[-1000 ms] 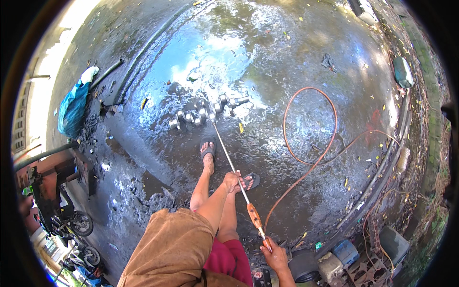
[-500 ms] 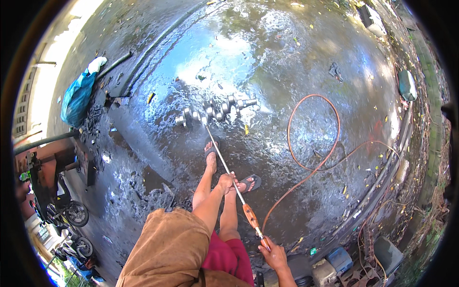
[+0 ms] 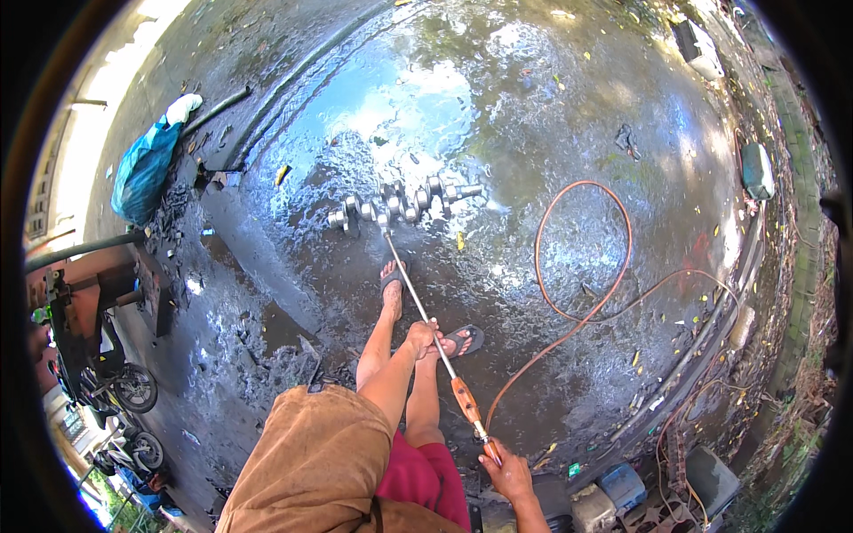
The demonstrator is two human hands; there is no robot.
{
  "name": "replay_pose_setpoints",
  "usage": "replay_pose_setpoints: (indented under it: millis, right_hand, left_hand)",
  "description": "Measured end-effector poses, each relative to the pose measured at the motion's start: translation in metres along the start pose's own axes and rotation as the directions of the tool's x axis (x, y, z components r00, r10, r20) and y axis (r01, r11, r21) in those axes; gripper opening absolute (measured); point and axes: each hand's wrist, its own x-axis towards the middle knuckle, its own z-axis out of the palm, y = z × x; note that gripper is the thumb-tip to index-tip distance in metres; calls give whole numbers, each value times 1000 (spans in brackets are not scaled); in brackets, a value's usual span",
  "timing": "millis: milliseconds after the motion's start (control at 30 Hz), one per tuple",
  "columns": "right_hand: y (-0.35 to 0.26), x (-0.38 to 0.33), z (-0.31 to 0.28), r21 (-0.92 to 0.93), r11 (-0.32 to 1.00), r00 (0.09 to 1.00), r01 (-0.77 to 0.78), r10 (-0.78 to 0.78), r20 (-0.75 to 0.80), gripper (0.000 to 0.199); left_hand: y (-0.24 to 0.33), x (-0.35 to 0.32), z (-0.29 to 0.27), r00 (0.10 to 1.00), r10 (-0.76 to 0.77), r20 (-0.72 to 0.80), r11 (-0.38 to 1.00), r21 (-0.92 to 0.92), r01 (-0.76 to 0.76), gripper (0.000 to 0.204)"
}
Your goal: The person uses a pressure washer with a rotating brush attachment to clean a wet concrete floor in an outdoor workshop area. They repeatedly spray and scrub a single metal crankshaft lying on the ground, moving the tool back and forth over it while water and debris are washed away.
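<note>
Near the left edge of the wet grey yard point(image 3: 551, 107), a bulging blue plastic sack point(image 3: 147, 169); at the lower left corner, parked motorbikes with black tyres point(image 3: 129, 388); along the right edge, a rounded green-and-white object point(image 3: 757, 171); toward the lower right corner, a boxy blue container point(image 3: 622, 487).

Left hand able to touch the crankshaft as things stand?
Probably not: the left hand is closed around the metal wand, and the crankshaft lies on the wet ground, apparently out of reach without bending.
</note>
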Motion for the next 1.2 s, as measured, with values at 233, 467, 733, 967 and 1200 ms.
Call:
replay_pose_setpoints:
  millis: [233,467,733,967,1200]
  right_hand:
    - [-5,-1,0,1,1000,1000,-7,7,-5,47]
    - [-12,1,-2,-7,999,999,48,-48,-14,47]
    - [-18,11,4,-14,993,992,118,-119,-38,51]
    - [-29,13,2,-14,993,992,121,-122,-33,50]
    - [-30,14,4,2,989,987,150,-149,-58,50]
  left_hand:
    - [3,-1,2,1000,-6,-1,1000,16,6,27]
    - [10,-6,-6,1000,17,-15,1000,-3,-17,27]
    - [24,-2,-16,997,5,-72,1000,5,-4,27]
    - [26,3,-21,998,18,-59,1000,19,-16,28]
    - [26,5,-23,998,11,-55,1000,26,-10,28]
